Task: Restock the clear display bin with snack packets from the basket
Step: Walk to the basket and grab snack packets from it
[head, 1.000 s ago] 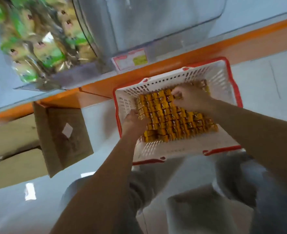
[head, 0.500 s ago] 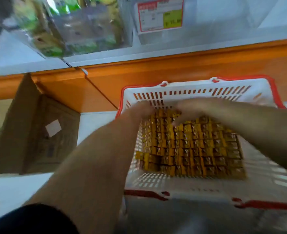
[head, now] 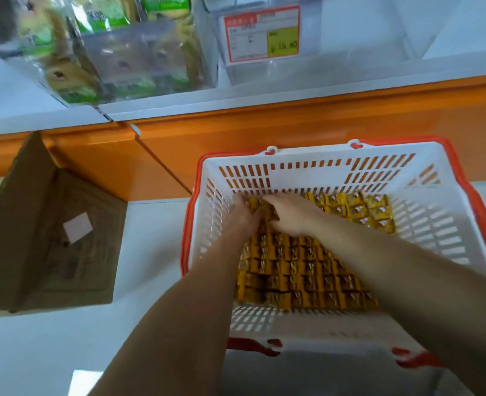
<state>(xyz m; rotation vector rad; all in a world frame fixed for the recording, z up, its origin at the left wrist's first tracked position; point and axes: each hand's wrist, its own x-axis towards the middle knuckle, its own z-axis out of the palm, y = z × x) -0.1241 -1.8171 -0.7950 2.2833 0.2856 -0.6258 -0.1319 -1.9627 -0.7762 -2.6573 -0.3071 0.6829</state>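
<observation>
Head view, looking down into a white slotted plastic basket with a red rim and red handles (head: 307,167). Small yellow-orange foil snack packets (head: 307,270) are lying packed edge to edge on the basket's floor, forming tidy rows that are running parallel to its far wall. The block as a whole is stretching from the near wall to the far wall. Printing on single packets is too blurred to read. The left hand (head: 243,215) is reaching into the basket's far-left corner, fingertips sinking among the packets; whether they are pinching any cannot be told. The right hand (head: 290,214) is resting just beside it, fingers fairly straight and pressed together, lying on top of the packets. Beyond the basket's far wall, above an orange shelf edge (head: 293,121), a clear plastic display bin (head: 364,38) is carrying a red-bordered price label (head: 261,34). Left of the basket, a brown cardboard box (head: 50,224) is standing open.
</observation>
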